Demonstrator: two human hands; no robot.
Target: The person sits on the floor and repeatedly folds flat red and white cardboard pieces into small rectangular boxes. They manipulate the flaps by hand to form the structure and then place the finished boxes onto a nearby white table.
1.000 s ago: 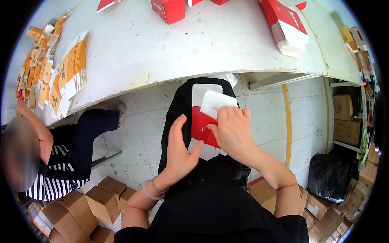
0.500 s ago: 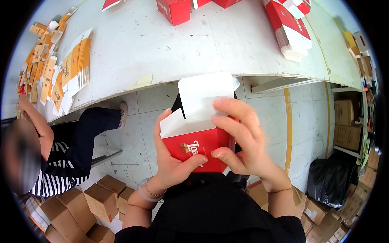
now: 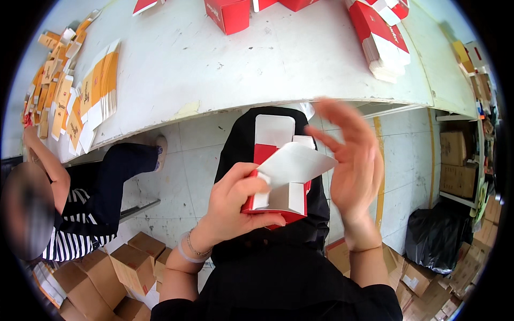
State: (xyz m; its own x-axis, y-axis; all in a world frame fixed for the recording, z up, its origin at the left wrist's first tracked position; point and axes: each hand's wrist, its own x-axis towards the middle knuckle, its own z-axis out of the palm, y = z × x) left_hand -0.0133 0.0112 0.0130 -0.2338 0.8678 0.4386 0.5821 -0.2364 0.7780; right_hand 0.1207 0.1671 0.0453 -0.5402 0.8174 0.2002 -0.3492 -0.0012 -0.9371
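My left hand grips a red carton over my lap, thumb along its front and fingers over the left side. The carton's top is open. A large white flap tilts up from it and small white side flaps stand within. Just beyond it on my lap show more red card and an upright white flap; whether these belong to another carton I cannot tell. To the right, my right hand is raised with its fingers apart, slightly blurred, holding nothing and clear of the carton.
Across the white table stand red cartons, with a stack of flat red cartons at right and flat orange ones at left. A person in a striped top sits at left. Brown boxes and a black bag lie around.
My right hand has let go of the carton and moved up and right. The carton has been turned and lowered in my left hand, its open top now tilted toward me.
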